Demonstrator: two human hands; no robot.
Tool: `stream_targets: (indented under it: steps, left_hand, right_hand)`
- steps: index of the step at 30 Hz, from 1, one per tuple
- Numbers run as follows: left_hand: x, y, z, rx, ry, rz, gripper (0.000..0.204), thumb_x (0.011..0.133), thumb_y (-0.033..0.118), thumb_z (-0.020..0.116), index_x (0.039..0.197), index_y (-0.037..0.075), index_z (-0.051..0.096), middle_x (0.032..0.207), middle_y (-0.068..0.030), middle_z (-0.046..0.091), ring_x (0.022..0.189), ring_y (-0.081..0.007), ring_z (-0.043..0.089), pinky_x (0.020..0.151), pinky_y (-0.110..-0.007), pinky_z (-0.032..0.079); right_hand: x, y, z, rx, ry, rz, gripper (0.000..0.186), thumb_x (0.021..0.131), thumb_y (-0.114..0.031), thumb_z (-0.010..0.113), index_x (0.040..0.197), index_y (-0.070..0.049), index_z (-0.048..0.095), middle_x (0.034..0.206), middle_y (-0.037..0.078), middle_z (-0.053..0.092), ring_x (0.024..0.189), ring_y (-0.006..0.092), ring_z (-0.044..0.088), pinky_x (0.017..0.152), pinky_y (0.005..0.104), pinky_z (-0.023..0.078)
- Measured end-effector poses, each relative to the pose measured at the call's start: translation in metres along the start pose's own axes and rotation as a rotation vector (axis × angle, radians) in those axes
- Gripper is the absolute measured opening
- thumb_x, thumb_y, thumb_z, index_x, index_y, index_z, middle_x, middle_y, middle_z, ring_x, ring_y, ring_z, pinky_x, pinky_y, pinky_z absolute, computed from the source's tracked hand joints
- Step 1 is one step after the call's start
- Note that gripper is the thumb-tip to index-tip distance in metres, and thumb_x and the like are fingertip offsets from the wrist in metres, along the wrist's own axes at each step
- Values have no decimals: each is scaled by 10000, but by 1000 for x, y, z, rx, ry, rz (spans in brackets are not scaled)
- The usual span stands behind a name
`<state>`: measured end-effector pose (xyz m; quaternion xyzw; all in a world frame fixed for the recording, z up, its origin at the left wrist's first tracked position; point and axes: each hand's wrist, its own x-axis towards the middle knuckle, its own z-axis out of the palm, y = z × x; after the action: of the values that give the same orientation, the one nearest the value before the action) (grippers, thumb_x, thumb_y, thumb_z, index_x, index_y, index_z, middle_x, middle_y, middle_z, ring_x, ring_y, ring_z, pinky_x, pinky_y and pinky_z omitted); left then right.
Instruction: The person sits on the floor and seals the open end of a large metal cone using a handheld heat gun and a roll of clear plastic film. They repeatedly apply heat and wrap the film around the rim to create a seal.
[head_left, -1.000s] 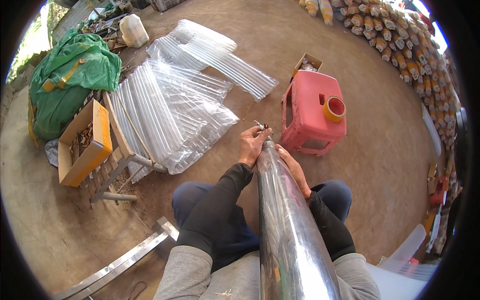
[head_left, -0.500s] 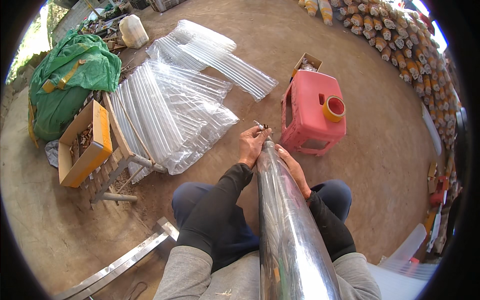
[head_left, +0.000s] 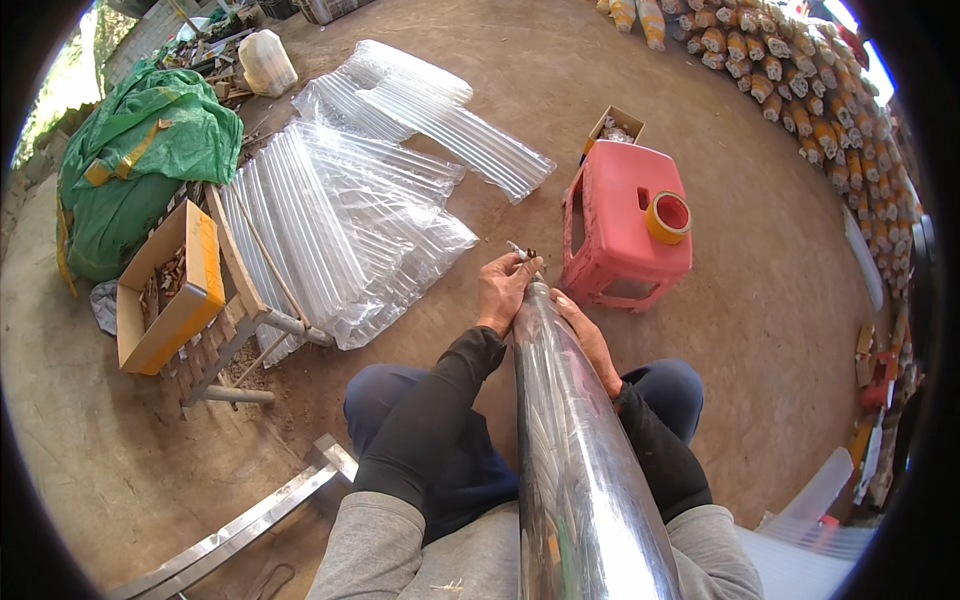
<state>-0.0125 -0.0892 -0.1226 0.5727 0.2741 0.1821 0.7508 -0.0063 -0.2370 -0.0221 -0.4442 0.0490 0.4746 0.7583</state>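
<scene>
I see a long, shiny tube (head_left: 575, 430) running up between the forearms from the lower edge to both hands, its far end narrow and pointing away. My left hand (head_left: 507, 290) is at that tip, fingers and thumb clamped on a small end piece (head_left: 531, 254); its exact shape is too small for me to tell. My right hand (head_left: 590, 340) lies against the tube's right side, just below the tip; I cannot tell whether its fingers close around it. Just beyond stands a red stool (head_left: 625, 175) with a yellow tape roll (head_left: 653, 226) on top. To the left, clear plastic sleeves (head_left: 320, 220) spread over the floor (head_left: 780, 340), near a cardboard box (head_left: 205, 275) on a slatted bench (head_left: 238, 260).
</scene>
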Motion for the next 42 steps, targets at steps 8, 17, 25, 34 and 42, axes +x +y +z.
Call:
stream_targets:
  steps: [8,17,25,34,42]
  left_hand:
    - [1,-2,0,-17,-5,-1,186,843,173,737,894,2,683,733,25,617,623,-36,476,534,-211,377]
    - [1,-3,0,-14,3,0,189,843,177,737,893,2,683,725,25,614,614,-37,473,530,-213,376]
    - [-1,1,2,-16,6,-19,201,843,178,735,895,-10,685,715,25,603,612,-43,472,530,-215,373]
    - [2,-1,1,20,9,20,227,833,196,747,884,-16,683,708,23,600,604,-45,471,526,-222,373]
    - [3,-1,0,-25,11,-3,205,826,189,754,876,2,689,721,16,619,607,-48,491,535,-220,387]
  right_hand:
    - [3,4,-4,5,29,3,470,996,-280,480,1382,-18,422,1231,38,536,1038,100,538,936,237,431]
    - [1,1,-2,18,-8,17,460,998,-276,479,1376,-19,432,1240,32,531,1049,98,532,942,232,425]
    - [4,8,-7,36,45,-31,453,994,-268,474,1375,-29,428,1218,47,539,1049,119,532,935,250,424]
    - [8,9,-10,24,23,-46,423,986,-273,466,1353,-63,440,1114,66,585,964,137,572,855,275,477]
    - [4,4,-1,88,19,-6,392,984,-265,463,1326,-72,469,1081,57,590,922,134,573,827,270,482]
